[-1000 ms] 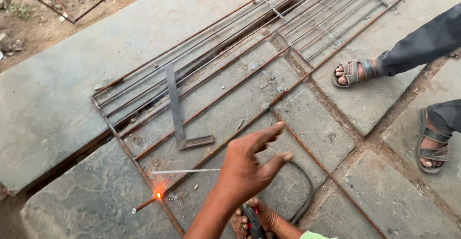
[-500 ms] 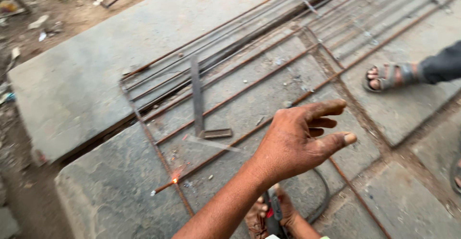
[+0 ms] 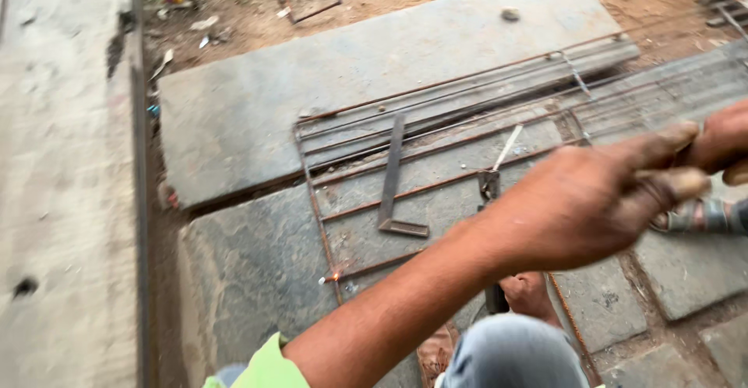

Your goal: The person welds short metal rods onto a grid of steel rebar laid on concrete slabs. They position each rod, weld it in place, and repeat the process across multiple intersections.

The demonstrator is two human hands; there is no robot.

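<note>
Electrode holder [image 3: 490, 187] now lifted off the glowing joint [image 3: 333, 277]; our right hand [image 3: 528, 294] grips it, left hand [image 3: 592, 209] spread open (burn risk from that hot weld).

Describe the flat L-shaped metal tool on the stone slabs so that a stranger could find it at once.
Look at the rusty rod grille lying across the grey stone slabs. Near its left end, a grey steel square lies flat over the rods. Unlike the thin brown rods, it is a wide flat strip with a short foot at its near end.

Left hand [image 3: 592, 209] raised nearer camera, now hiding more grid [image 3: 436, 135]; weld glow [image 3: 333, 276] dimmed; view swung left.
</note>
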